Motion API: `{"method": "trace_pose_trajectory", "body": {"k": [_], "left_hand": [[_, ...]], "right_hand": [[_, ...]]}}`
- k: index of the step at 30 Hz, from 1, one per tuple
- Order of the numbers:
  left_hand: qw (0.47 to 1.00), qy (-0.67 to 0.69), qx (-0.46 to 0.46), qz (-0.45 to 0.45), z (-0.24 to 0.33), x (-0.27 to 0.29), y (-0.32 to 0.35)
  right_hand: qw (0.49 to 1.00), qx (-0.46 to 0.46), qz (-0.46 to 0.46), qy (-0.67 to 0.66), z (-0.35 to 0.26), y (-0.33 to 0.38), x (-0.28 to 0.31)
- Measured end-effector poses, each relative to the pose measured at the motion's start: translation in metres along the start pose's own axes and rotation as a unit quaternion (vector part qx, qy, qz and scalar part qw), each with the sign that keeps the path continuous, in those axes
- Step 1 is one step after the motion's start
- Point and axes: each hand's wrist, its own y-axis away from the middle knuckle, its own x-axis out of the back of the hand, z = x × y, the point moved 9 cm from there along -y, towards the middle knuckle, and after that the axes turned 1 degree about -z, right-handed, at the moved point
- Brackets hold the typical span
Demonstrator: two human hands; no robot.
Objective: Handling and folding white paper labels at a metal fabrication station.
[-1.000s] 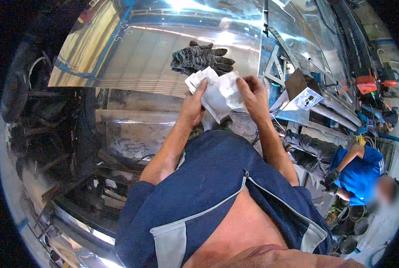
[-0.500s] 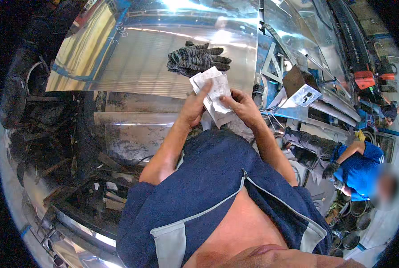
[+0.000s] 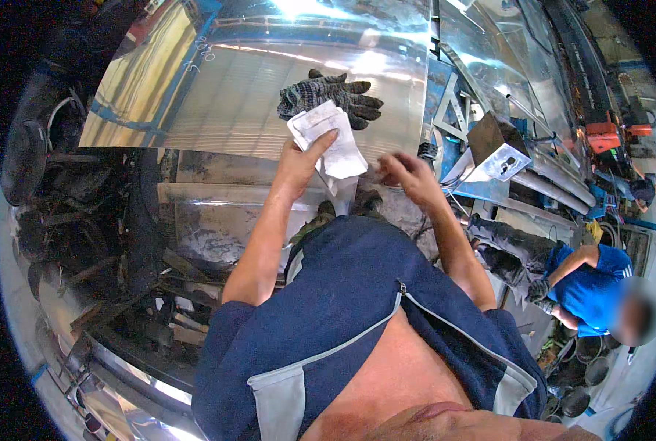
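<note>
My left hand grips a small stack of white paper sheets, its thumb pressed on top. The sheets look creased and a lower corner hangs down. To the right, my right hand is apart from the papers, its fingers partly curled and slightly blurred; nothing shows in it. Just beyond the papers, a pair of grey knitted work gloves lies on a shiny metal sheet, and the papers overlap their near edge from my viewpoint.
At right, an open metal box stands by a triangular metal frame and long pipes. A co-worker in a blue shirt bends over at lower right. Dark scrap and metal pieces fill the lower left.
My right hand has let go of the papers and moved right, away from them. My left hand has carried the papers a little to the left.
</note>
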Motion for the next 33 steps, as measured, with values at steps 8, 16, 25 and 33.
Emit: {"method": "trace_pose_trajectory", "body": {"k": [8, 16, 25, 33], "left_hand": [[0.992, 0.069, 0.095, -0.048, -0.023, -0.046, 0.006], [0.988, 0.115, 0.086, -0.050, -0.045, -0.041, 0.012], [0.991, 0.120, 0.064, -0.012, -0.031, -0.038, 0.006], [0.991, 0.115, 0.062, 0.018, -0.039, -0.029, 0.009]], "right_hand": [[0.990, 0.063, 0.029, -0.121, -0.030, -0.023, -0.005], [0.966, 0.035, 0.110, -0.230, -0.002, -0.019, 0.020], [0.958, 0.048, 0.122, -0.256, -0.005, -0.016, 0.026], [0.959, 0.055, 0.117, -0.251, -0.006, -0.017, 0.021]]}}
